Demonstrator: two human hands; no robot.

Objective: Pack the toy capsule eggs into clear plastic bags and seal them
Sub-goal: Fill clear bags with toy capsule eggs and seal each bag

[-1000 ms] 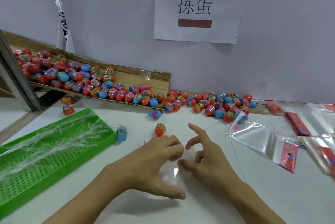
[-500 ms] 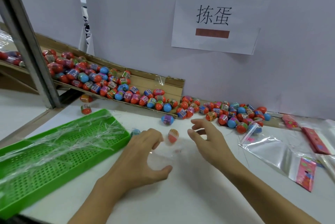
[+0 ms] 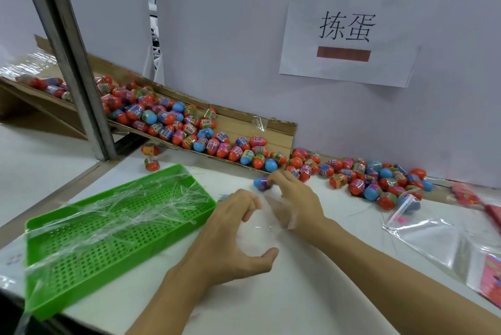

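**Right hand at a loose egg, left hand on the bag**

The right hand [image 3: 294, 200] reached forward, and its fingertips [image 3: 273, 178] touched a blue-and-purple capsule egg [image 3: 260, 182] lying apart from the rest; whether they had closed round it, I cannot tell. The left hand [image 3: 233, 229] sat nearer the body, fingers curled and thumb spread, seemingly holding a clear plastic bag [image 3: 256, 231] open between both hands, though the film was too faint to be sure. Just beyond the right fingertips lay the pile of eggs [image 3: 374, 180] along the wall, and further left more eggs filled a sloping cardboard chute [image 3: 238, 123]. Left of the left fingers stood a green perforated tray [image 3: 108, 239] draped in film. Well to the right of both hands lay another clear bag [image 3: 433, 237].
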